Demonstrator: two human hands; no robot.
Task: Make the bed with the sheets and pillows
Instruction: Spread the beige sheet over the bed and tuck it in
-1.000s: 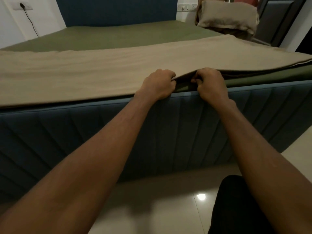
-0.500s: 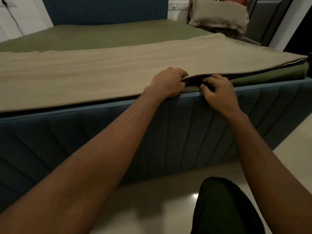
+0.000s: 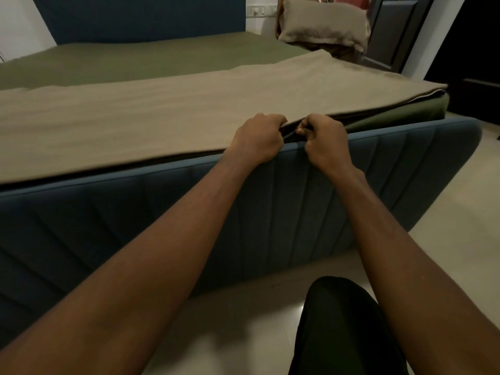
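A dim bedroom with a pale glossy tiled floor (image 3: 446,201) holds a wide bed whose blue, channel-stitched upholstered frame (image 3: 135,212) runs across the middle of the view, with a darker blue headboard (image 3: 146,17) against the far wall. An olive green sheet (image 3: 151,60) covers the mattress, and a beige top sheet (image 3: 135,123) lies spread flat over the nearer part of it, reaching from the left edge of the view to the right corner of the bed, where the green shows beneath it. The person's left hand (image 3: 258,140) and right hand (image 3: 323,143) sit close together at the near edge of the bed, just above the frame's top rail. Both are clenched on the hem of the beige top sheet, fingers curled round the cloth, which is lifted slightly in a small peak between the knuckles. A beige pillow (image 3: 322,23) rests beyond the far right side of the bed, beside a dark panelled door (image 3: 392,31). A knee in black trousers (image 3: 343,328) shows at the bottom of the view
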